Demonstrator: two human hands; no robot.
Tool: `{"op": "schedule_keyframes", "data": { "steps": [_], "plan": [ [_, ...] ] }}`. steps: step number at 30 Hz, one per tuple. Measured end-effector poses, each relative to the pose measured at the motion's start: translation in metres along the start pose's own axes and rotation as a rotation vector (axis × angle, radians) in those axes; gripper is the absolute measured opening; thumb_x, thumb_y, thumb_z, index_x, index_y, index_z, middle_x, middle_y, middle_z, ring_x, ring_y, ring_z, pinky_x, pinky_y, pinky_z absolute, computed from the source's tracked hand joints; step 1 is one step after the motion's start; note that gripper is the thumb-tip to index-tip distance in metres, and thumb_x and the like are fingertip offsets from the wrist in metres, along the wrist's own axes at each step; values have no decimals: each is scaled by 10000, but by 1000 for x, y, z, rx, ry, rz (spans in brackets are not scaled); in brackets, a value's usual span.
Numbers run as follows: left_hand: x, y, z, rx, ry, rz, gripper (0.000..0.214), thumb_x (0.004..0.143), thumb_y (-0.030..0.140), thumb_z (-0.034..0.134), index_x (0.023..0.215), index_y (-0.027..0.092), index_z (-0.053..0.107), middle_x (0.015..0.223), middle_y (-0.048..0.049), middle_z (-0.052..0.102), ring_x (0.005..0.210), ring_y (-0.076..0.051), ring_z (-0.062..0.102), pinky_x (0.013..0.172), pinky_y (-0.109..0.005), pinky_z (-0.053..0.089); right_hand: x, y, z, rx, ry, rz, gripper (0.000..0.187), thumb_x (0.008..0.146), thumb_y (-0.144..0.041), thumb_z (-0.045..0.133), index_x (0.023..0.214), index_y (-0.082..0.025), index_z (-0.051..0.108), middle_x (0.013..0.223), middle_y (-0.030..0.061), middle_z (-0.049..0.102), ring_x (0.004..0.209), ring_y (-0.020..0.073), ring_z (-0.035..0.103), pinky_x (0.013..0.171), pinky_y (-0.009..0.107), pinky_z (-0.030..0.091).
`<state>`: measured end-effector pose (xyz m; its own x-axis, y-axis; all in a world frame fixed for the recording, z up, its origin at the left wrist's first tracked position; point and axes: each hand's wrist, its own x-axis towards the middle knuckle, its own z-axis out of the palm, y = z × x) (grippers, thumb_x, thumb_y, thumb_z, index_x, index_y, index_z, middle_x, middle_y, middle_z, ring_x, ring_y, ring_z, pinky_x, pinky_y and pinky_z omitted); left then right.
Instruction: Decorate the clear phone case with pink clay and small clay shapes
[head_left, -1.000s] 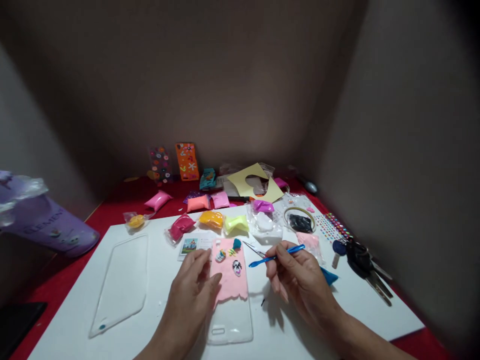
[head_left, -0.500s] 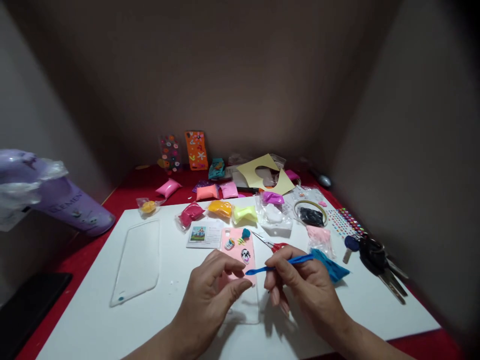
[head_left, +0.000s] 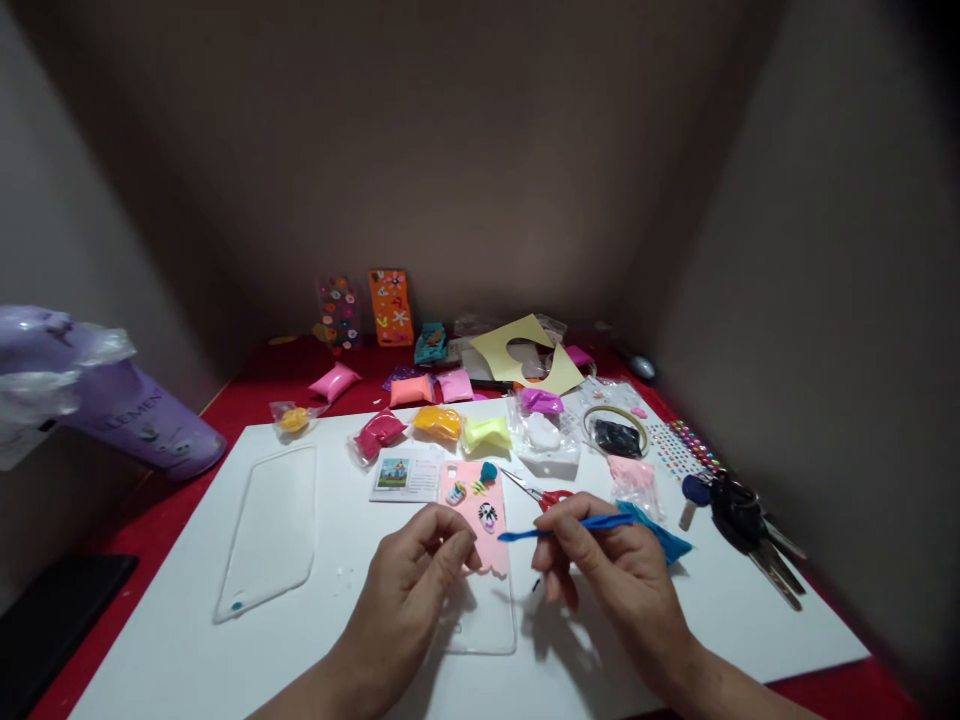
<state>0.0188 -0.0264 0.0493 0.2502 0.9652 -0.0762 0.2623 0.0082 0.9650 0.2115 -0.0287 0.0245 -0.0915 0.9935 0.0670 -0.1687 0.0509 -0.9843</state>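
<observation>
A clear phone case (head_left: 480, 625) lies in front of me on the white board (head_left: 165, 650), its upper half covered with pink clay (head_left: 480, 530) that carries small clay figures. My left hand (head_left: 416, 595) hovers at the case's left edge with thumb and fingertips pinched together; what they pinch is too small to make out. My right hand (head_left: 611, 575) grips a thin blue sculpting tool (head_left: 559, 527), its tip pointing left just above the pink clay.
A second clear case (head_left: 270, 530) lies to the left. Bags of coloured clay (head_left: 439, 422), a small card (head_left: 405, 475), red-handled scissors (head_left: 544, 493), a tape ring (head_left: 616, 425), gem stickers (head_left: 679, 448) and keys (head_left: 739, 515) surround the work. A purple bottle (head_left: 120, 410) lies at the far left.
My left hand lifted off the pink clay and closed into a pinch beside the case. The blue tool's tip swung down toward the clay. The view shifted slightly.
</observation>
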Motion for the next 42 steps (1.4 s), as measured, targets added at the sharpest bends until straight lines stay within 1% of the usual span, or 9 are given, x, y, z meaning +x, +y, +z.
{"op": "schedule_keyframes", "data": {
  "steps": [4,7,9,13,17,22,25,28,42],
  "plan": [
    [2,0,0,-73,-14,-36,234,907,344,486,754,179,548,752,-5,603,685,-124,545,614,-231,437,13,-1,-16,-333,118,-237,158,920,-291,513,879,-179,617,694,20,629,557,115,581,472,221,447],
    [2,-3,1,-90,-30,-55,193,884,328,534,769,176,557,762,-11,629,689,-125,550,613,-227,434,24,2,-29,-746,45,-551,132,886,-185,521,971,-172,622,870,66,653,795,175,622,697,311,504],
    [2,-4,1,-94,-39,-59,182,881,325,544,776,177,562,772,-12,639,687,-122,549,609,-224,428,29,5,-35,-1002,-52,-646,207,883,-120,455,1000,-157,621,894,83,642,810,180,614,686,311,493],
    [1,-3,1,-70,-41,-26,223,904,326,509,745,178,560,736,4,619,676,-111,526,620,-216,409,32,9,-39,-1394,-87,-650,314,805,-32,418,999,-148,636,890,94,631,776,185,598,591,276,453],
    [1,-1,2,-50,-39,-23,305,924,372,466,720,168,566,695,-3,623,628,-101,486,596,-207,384,33,8,-38,-1554,-82,-631,348,766,-24,449,1033,-153,630,923,109,631,799,212,590,550,267,434],
    [2,-3,4,-136,-91,-110,375,909,439,463,705,144,572,599,-15,624,463,-68,396,454,-191,308,25,1,-26,-1270,-48,-695,320,843,-59,433,1109,-149,588,999,124,619,902,229,587,682,329,479],
    [1,-5,6,-164,-101,-118,401,907,464,452,710,137,574,577,-20,625,407,-54,372,411,-184,275,11,-6,-10,-864,-127,-590,148,896,-136,470,967,-172,594,846,58,616,784,170,582,670,294,465],
    [-1,-7,7,-183,-116,-115,408,905,480,446,718,138,566,570,-18,626,378,-46,363,390,-177,266,-2,-8,6,-663,-196,-496,123,906,-145,471,916,-183,587,773,29,606,700,148,563,620,279,435],
    [-5,-2,10,-100,-115,-111,422,904,475,451,676,137,560,586,-13,611,396,-45,386,390,-172,276,-10,-4,19,-574,-222,-391,125,889,-145,480,871,-179,599,731,27,626,656,144,563,606,267,424]
  ]
}}
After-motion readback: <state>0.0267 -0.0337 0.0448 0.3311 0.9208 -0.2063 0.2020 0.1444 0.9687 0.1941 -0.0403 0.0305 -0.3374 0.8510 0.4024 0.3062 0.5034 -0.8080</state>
